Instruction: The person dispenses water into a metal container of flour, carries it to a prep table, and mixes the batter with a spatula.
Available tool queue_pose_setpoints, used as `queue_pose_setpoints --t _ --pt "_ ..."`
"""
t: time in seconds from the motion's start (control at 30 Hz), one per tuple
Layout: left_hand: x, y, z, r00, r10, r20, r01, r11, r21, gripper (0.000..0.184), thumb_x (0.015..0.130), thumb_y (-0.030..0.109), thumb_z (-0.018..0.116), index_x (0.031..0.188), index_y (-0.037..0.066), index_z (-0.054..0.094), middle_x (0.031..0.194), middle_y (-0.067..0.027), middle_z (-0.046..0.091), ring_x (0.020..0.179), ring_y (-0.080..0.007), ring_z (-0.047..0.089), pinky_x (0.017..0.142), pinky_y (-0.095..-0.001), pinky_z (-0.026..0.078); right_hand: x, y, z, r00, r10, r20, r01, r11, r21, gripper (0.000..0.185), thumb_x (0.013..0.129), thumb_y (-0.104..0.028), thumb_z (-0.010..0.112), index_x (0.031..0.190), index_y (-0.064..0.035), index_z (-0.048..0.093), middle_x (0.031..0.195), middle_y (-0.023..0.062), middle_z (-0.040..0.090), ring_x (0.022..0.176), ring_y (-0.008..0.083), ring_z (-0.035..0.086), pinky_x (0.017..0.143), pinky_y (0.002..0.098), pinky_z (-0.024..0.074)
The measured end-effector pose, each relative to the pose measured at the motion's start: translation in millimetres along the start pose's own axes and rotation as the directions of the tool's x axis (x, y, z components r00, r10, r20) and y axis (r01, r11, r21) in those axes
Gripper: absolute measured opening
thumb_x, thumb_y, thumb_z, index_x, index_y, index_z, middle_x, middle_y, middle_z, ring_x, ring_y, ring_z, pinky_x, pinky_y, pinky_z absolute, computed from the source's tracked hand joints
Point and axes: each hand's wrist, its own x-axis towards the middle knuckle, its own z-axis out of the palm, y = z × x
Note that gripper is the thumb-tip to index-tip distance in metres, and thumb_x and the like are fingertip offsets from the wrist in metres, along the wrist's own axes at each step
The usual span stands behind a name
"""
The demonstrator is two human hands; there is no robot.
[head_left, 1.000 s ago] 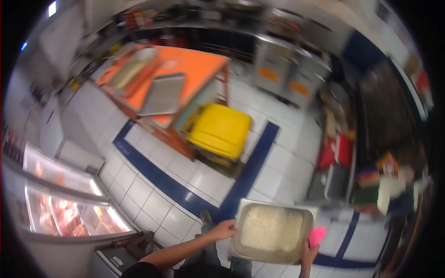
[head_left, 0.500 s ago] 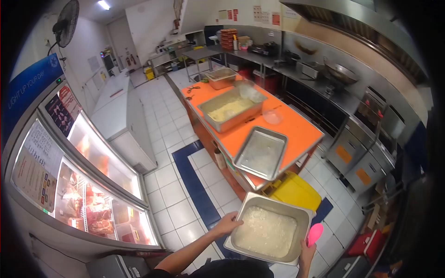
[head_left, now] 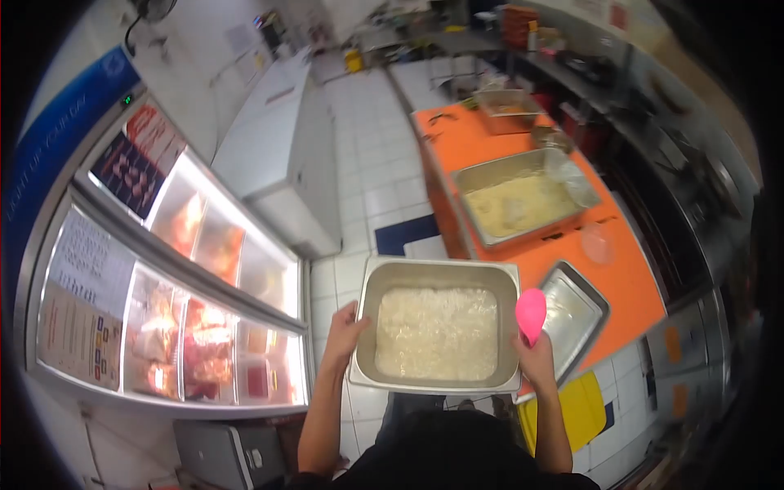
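Out in front of my body I carry a deep steel food pan [head_left: 441, 268], roughly level. A whitish, wet-looking mass [head_left: 437, 331] covers its bottom. My left hand [head_left: 346, 331] grips the pan's left rim. On the right side, my right hand [head_left: 536, 359] is closed round the rim and also holds a pink spoon [head_left: 531, 310], its bowl pointing up outside the pan. The fingers under the pan are partly hidden. Just beyond my right hand, a shallow metal tray [head_left: 578, 314] lies at the near end of the orange-topped table [head_left: 629, 282].
Another large steel pan [head_left: 469, 224] with pale yellowish contents and a clear plastic bag [head_left: 570, 175] stands on the table. A lit glass-door fridge [head_left: 204, 310] is close on the left, beyond it a white chest freezer [head_left: 269, 159]. A yellow bin lid [head_left: 572, 412] sits low right.
My view has turned left and the fridge looks nearer. The pan, still in both hands with the spoon, has moved up and left in view and overlaps the tray's edge less squarely.
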Motion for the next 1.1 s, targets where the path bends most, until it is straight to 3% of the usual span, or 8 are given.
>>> queue_pose_setpoints --t 0.3,0.43,0.5,0.53,0.6,0.8,0.93,1.1 --pt "236.9 14.4 -113.5 0.986 -0.043 -0.158 0.033 0.997 -0.067 0.008 0.083 -0.002 0.056 0.079 0.005 0.053 0.074 0.0036 0.051 0.069 -0.0036 0.048 0.060 -0.0215 0.039 252.5 -15.5 179.7 0.979 -0.002 0.203 0.030 0.991 -0.133 0.030 0.080 -0.007 0.068 0.108 0.0036 0.062 0.085 0.0032 0.063 0.078 0.0133 0.058 0.072 0.0309 0.0481" --pt "350.4 45.9 -142.5 0.996 0.000 -0.087 0.011 0.993 0.121 0.008 0.080 -0.004 0.054 0.083 0.003 0.054 0.077 0.0017 0.054 0.072 -0.0055 0.052 0.063 -0.0217 0.042 352.6 -18.8 227.8 0.983 0.036 0.179 0.004 0.976 -0.217 0.038 0.079 -0.009 0.070 0.115 0.0026 0.060 0.084 0.0086 0.063 0.080 0.0167 0.061 0.074 0.0339 0.0493" --pt "408.2 79.4 -132.5 0.998 0.002 -0.055 0.000 0.999 0.033 0.013 0.079 -0.005 0.053 0.089 0.002 0.056 0.081 0.0001 0.058 0.077 -0.0075 0.054 0.068 -0.0232 0.043 400.7 -32.7 243.0 0.941 0.238 0.242 -0.114 0.893 -0.435 0.049 0.078 -0.014 0.072 0.122 0.0009 0.057 0.088 0.0163 0.065 0.082 0.0223 0.064 0.075 0.0355 0.0504" --pt "443.4 81.9 -132.4 1.000 0.009 0.000 -0.009 0.999 0.043 0.013 0.079 -0.005 0.053 0.089 0.002 0.056 0.081 0.0001 0.058 0.077 -0.0075 0.054 0.068 -0.0232 0.043 422.0 -32.1 251.3 0.952 0.242 0.190 -0.142 0.894 -0.424 0.049 0.078 -0.014 0.072 0.122 0.0009 0.057 0.088 0.0163 0.065 0.082 0.0223 0.064 0.075 0.0355 0.0504" --pt "506.1 77.7 -142.4 0.996 -0.086 0.020 0.087 0.995 -0.048 0.021 0.078 -0.006 0.051 0.097 0.001 0.058 0.089 -0.0033 0.063 0.085 -0.0100 0.058 0.074 -0.0245 0.045 468.0 -25.0 272.3 0.997 -0.033 0.070 0.050 0.968 -0.247 0.022 0.079 -0.015 0.072 0.087 -0.0007 0.058 0.068 0.0014 0.049 0.064 0.0128 0.047 0.060 0.0315 0.0421" --pt "681.2 83.0 -106.9 0.976 -0.131 0.172 0.127 0.991 0.037 0.025 0.084 -0.002 0.058 0.109 0.000 0.061 0.100 -0.0074 0.067 0.093 -0.0147 0.062 0.083 -0.0297 0.048 603.2 -22.8 279.9 0.990 0.103 -0.098 -0.125 0.962 -0.244 0.025 0.079 -0.016 0.070 0.092 0.0021 0.060 0.069 0.0080 0.056 0.065 0.0163 0.053 0.061 0.0350 0.0445" --pt "783.5 82.9 -46.8 0.919 -0.193 0.343 0.079 0.944 0.320 0.029 0.083 -0.001 0.063 0.112 -0.002 0.060 0.103 -0.0094 0.068 0.096 -0.0148 0.063 0.086 -0.0311 0.049 670.8 5.7 261.1 0.961 0.059 -0.269 -0.158 0.918 -0.363 0.027 0.074 -0.011 0.067 0.098 0.0016 0.062 0.071 0.0170 0.059 0.065 0.0269 0.060 0.062 0.0392 0.0461" --pt "895.9 40.0 36.4 0.802 -0.231 0.550 0.045 0.943 0.330 0.030 0.081 -0.004 0.063 0.110 0.001 0.058 0.096 -0.0048 0.066 0.086 -0.0112 0.062 0.076 -0.0269 0.049 712.0 21.9 237.7 0.855 0.146 -0.497 -0.330 0.893 -0.305 0.034 0.073 -0.008 0.064 0.105 0.0011 0.062 0.078 0.0208 0.062 0.072 0.0356 0.063 0.066 0.0417 0.0484"
